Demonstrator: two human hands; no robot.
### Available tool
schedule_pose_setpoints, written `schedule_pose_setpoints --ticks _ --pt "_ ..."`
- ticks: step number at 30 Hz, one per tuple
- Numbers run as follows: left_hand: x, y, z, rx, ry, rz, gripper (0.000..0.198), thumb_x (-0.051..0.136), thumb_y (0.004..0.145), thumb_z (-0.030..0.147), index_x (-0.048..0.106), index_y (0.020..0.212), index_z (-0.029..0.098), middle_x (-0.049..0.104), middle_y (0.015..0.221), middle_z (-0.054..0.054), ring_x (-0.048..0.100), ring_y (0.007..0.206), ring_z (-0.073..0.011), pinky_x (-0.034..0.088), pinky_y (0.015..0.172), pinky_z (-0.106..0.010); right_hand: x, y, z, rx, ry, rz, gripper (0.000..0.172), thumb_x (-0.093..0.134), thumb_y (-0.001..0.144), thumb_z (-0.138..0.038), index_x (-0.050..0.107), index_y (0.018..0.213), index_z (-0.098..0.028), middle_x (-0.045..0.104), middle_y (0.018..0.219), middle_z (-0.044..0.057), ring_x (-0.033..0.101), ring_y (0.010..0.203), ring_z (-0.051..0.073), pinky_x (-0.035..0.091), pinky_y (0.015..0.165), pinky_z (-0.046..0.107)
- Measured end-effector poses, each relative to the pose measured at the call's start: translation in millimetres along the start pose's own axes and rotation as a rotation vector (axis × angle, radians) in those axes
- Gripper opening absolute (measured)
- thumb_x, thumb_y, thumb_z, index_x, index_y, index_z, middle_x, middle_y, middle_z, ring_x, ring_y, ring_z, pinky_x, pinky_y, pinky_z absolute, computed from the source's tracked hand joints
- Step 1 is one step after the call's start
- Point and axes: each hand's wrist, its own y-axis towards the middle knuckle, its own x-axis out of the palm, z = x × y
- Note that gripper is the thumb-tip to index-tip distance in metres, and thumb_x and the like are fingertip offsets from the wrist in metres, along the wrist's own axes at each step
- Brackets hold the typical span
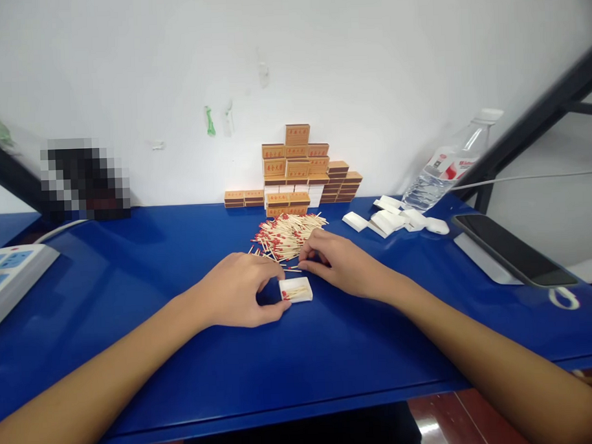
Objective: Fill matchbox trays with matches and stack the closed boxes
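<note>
My left hand grips the left end of a small white matchbox tray, thumb at its near corner and fingers at its far corner. Several red-tipped matches lie inside that tray. Just beyond it, my right hand has thumb and forefinger closed on a match at the near edge of a loose pile of matches. The pile's heads point mostly to the left. Behind it stand stacked orange-brown matchboxes against the wall.
White empty trays lie heaped to the right, near a tilted plastic water bottle. A dark phone rests farther right. At the left edge sits a power strip with a cable. Everything stands on a blue table.
</note>
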Motion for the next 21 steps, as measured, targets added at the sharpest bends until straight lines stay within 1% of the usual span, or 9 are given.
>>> schedule_pose_setpoints --ticks 3,5,11,16,21 --pt "-3.3 -0.9 3.5 -0.013 -0.031 -0.042 0.022 0.074 0.079 0.041 0.072 0.085 0.019 0.061 0.065 0.005 0.049 0.054 -0.0103 0.034 0.056 -0.028 -0.7 -0.4 0.9 0.018 -0.022 -0.069 0.01 0.065 0.101 -0.022 0.064 0.092 -0.02 0.063 0.096 0.004 0.06 0.085 0.018 0.046 0.075 0.031" --pt "-5.7 -0.9 4.8 -0.03 -0.045 -0.058 0.021 0.075 0.076 0.039 0.071 0.082 0.019 0.06 0.064 0.005 0.048 0.053 -0.01 0.033 0.055 -0.027 -0.8 -0.7 1.1 0.023 -0.043 -0.077 0.013 0.062 0.102 -0.021 0.063 0.089 -0.02 0.063 0.096 0.005 0.06 0.086 0.019 0.045 0.075 0.032" --pt "-6.3 -0.1 4.6 -0.044 -0.045 -0.062 0.022 0.075 0.075 0.04 0.07 0.079 0.019 0.06 0.064 0.005 0.048 0.053 -0.0102 0.032 0.055 -0.027 9.3 0.6 -10.4 0.056 0.016 0.052 0.011 0.062 0.101 -0.022 0.062 0.09 -0.02 0.063 0.091 0.003 0.06 0.082 0.018 0.045 0.073 0.032" --pt "-4.1 -1.0 5.5 -0.039 -0.045 -0.074 0.02 0.074 0.075 0.039 0.07 0.081 0.02 0.058 0.061 0.005 0.047 0.053 -0.0105 0.031 0.054 -0.028 17.0 2.4 -19.6 0.063 -0.004 -0.012 0.009 0.069 0.099 -0.025 0.064 0.092 -0.02 0.065 0.097 0.004 0.061 0.087 0.019 0.045 0.076 0.032" --pt "-9.0 0.0 -2.0 -0.067 -0.035 -0.075 0.021 0.073 0.076 0.04 0.07 0.082 0.02 0.058 0.062 0.005 0.047 0.054 -0.0105 0.032 0.055 -0.028 13.0 3.4 -17.5 0.066 -0.024 -0.059 0.013 0.066 0.102 -0.023 0.062 0.089 -0.02 0.064 0.095 0.004 0.059 0.088 0.019 0.043 0.076 0.032"
